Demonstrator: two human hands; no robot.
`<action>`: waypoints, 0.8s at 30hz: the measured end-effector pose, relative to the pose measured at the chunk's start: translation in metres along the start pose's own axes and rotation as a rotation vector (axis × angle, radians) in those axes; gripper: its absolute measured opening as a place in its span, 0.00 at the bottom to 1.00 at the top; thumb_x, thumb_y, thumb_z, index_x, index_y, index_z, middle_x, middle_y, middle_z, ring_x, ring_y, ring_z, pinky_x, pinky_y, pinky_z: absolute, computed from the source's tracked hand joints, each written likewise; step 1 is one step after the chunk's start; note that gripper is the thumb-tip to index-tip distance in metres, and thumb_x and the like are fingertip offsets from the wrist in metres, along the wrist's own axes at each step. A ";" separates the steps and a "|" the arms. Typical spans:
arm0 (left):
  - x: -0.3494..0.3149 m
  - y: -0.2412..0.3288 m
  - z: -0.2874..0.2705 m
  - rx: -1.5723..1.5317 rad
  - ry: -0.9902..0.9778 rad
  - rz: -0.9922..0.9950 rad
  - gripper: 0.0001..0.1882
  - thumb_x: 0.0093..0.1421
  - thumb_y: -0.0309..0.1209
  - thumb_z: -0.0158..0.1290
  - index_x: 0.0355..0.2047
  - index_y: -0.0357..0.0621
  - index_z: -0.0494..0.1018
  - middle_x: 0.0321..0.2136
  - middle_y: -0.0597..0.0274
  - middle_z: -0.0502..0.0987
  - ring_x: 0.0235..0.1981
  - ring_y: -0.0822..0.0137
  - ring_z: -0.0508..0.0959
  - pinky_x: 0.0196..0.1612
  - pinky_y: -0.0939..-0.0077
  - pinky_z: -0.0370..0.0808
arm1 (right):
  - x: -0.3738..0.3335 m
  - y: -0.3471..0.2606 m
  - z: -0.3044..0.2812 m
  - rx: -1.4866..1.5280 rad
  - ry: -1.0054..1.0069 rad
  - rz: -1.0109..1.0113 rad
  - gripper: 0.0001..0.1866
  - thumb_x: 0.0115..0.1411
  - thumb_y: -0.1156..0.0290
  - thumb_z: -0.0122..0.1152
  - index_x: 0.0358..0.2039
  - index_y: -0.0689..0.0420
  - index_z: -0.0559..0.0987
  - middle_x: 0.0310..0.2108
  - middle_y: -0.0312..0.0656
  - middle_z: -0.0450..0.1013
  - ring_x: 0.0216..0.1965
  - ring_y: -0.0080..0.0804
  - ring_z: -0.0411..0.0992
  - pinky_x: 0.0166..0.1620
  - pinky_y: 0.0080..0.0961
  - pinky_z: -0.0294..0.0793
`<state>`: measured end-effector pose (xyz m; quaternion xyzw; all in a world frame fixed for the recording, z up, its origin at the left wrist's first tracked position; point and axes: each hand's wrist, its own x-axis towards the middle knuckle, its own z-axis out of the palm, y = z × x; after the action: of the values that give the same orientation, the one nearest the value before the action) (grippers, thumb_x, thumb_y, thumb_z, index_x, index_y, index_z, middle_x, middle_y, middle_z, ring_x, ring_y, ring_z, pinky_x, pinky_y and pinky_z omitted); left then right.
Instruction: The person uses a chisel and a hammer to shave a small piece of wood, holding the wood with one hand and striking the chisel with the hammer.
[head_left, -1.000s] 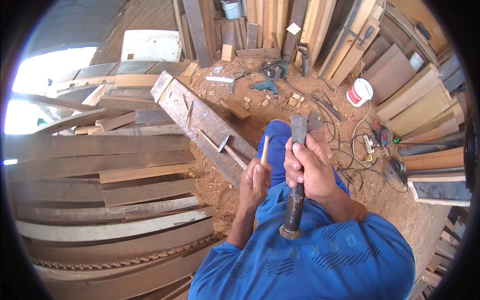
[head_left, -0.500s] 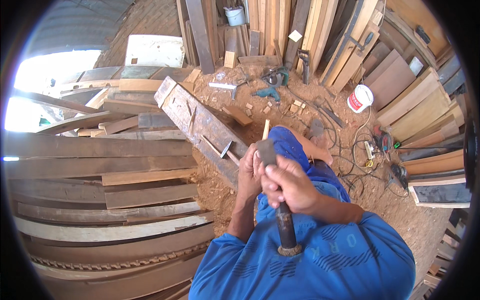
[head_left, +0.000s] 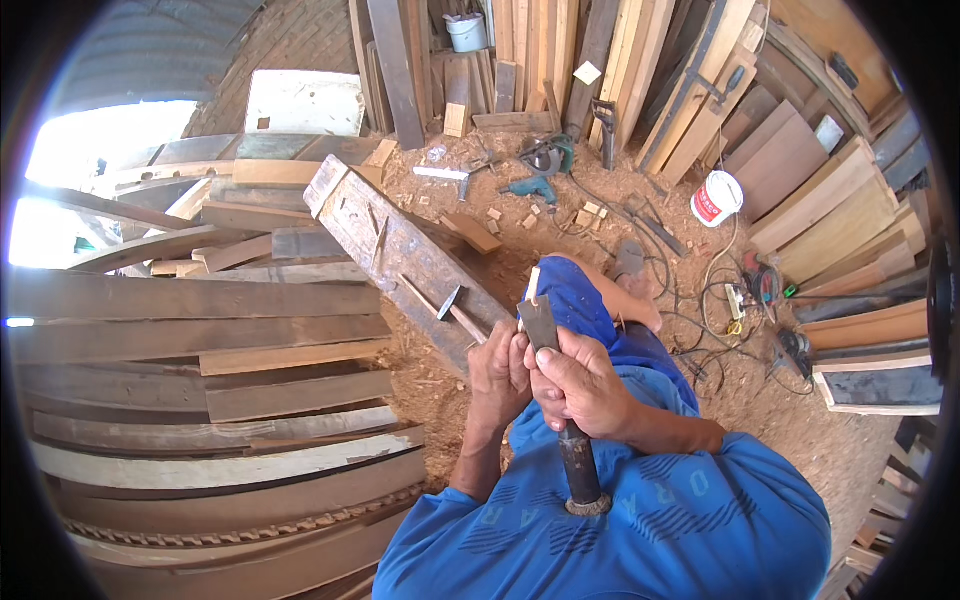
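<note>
My right hand (head_left: 582, 385) is wrapped round a wide chisel (head_left: 577, 462), thumb along its flat steel blade. The blade points away from me, while the dark round handle's butt end rests against my blue shirt. Close beside it, my left hand (head_left: 499, 368) is closed, its fingertips meeting the right hand's. A thin pale wooden stick (head_left: 533, 283) pokes out beyond the blade, apparently gripped in my left hand; its lower part is hidden by the blade and fingers. Just left of my hands, a hammer (head_left: 450, 302) lies on a worn wooden bench (head_left: 345, 222).
Stacked boards (head_left: 200, 331) fill the left side. A green power drill (head_left: 532, 189), a circular saw (head_left: 545, 156) and wood offcuts lie on the shavings-covered floor. Cables and a white-and-red bucket (head_left: 718, 198) are to the right; planks lean along the far wall.
Both hands have drawn back slightly toward my body, with the pale stick. The chisel has tilted, and its blade tip now lies lower in view.
</note>
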<state>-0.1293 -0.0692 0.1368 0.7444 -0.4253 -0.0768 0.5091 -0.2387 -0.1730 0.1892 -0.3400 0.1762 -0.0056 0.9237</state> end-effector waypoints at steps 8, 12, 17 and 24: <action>-0.017 0.001 0.010 0.149 -0.067 0.091 0.08 0.67 0.29 0.45 0.32 0.39 0.70 0.21 0.53 0.69 0.16 0.53 0.71 0.21 0.63 0.68 | -0.011 -0.011 -0.002 -0.066 0.054 -0.149 0.07 0.70 0.67 0.41 0.40 0.57 0.66 0.21 0.30 0.60 0.16 0.14 0.57 0.20 0.18 0.65; -0.074 -0.009 0.034 -0.410 -0.092 -0.281 0.14 0.69 0.36 0.44 0.28 0.42 0.68 0.13 0.64 0.64 0.12 0.69 0.64 0.17 0.73 0.61 | -0.019 -0.025 -0.005 -0.116 0.083 -0.232 0.07 0.71 0.67 0.41 0.39 0.57 0.65 0.21 0.31 0.60 0.15 0.13 0.55 0.20 0.18 0.64; -0.010 -0.001 0.019 -1.147 -0.052 -0.498 0.22 0.72 0.47 0.36 0.31 0.44 0.69 0.15 0.73 0.65 0.16 0.82 0.62 0.20 0.84 0.60 | 0.009 -0.011 -0.013 0.081 0.069 -0.039 0.08 0.71 0.66 0.41 0.39 0.55 0.66 0.21 0.30 0.59 0.14 0.14 0.55 0.20 0.19 0.65; 0.026 -0.017 0.005 -0.763 0.014 -0.483 0.19 0.73 0.41 0.35 0.32 0.46 0.69 0.22 0.75 0.68 0.24 0.83 0.65 0.26 0.86 0.64 | 0.016 0.001 0.002 0.097 -0.068 0.077 0.09 0.70 0.62 0.44 0.38 0.55 0.67 0.20 0.29 0.58 0.14 0.14 0.55 0.19 0.19 0.65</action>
<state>-0.1064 -0.0889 0.1283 0.5818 -0.1772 -0.3396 0.7175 -0.2226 -0.1728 0.1850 -0.2876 0.1574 0.0330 0.9442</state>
